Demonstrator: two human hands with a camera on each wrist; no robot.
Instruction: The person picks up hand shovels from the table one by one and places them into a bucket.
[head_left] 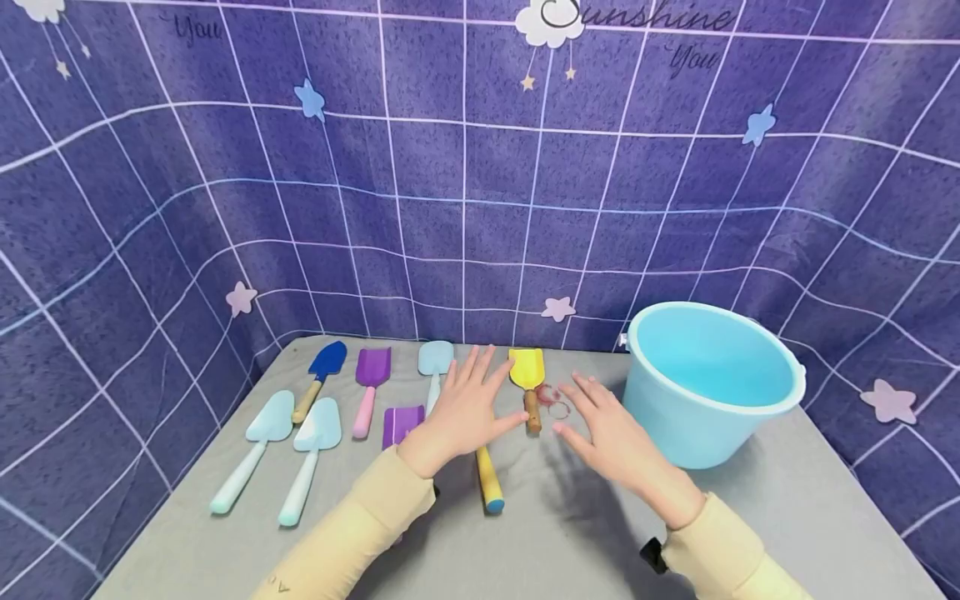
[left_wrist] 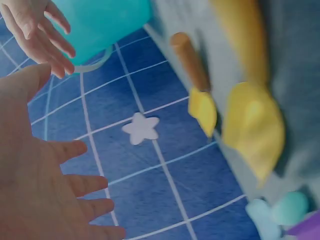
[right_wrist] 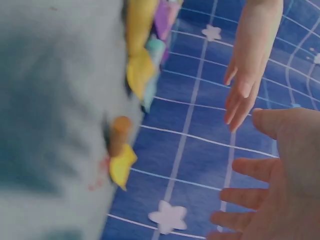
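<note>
My left hand (head_left: 467,410) is held out with fingers spread over the middle of the table, holding nothing. It hides the blade of a trowel with a yellow handle (head_left: 490,482) in the head view; the left wrist view shows its yellow blade (left_wrist: 254,122). Just beyond lies a small yellow shovel (head_left: 527,367) with a brown handle, between the two hands. My right hand (head_left: 619,446), also empty with fingers extended, hovers left of a light blue bucket (head_left: 701,429). Partly behind the left hand and forearm are a light blue shovel (head_left: 436,358) and a purple shovel (head_left: 402,422).
Toward the left lie a blue trowel (head_left: 327,361), a purple shovel with a pink handle (head_left: 372,367) and two pale blue trowels, one (head_left: 270,417) beside the other (head_left: 318,425). A purple grid-patterned cloth (head_left: 465,233) walls the grey table's (head_left: 540,542) back and sides.
</note>
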